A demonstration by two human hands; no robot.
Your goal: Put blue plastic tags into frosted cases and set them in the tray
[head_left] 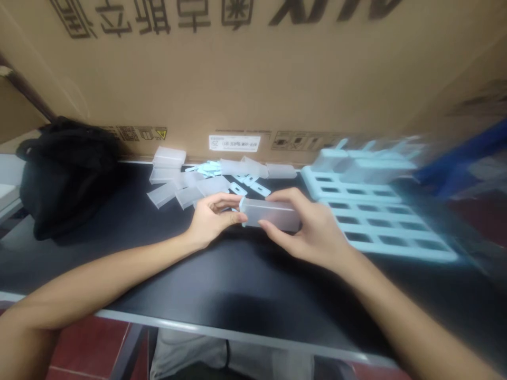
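Item: translucent case [273, 215], held above mid-bench [237, 285], forward of the back-edge pile [178, 184].
Your right hand [312, 237] wraps it; your left hand [212, 219] pinches its blue end piece [241, 203]. Keep the case level and the piece square.

One view only, worn on the head. Looks forward and down from the near edge of the bench [245, 285], close in. Mid-frame: left hand [209, 217] and right hand [315, 237]. Far side closed off by a cardboard box [253, 79]. Right edge blurred. Strip of floor [91, 348] shows under the near edge.
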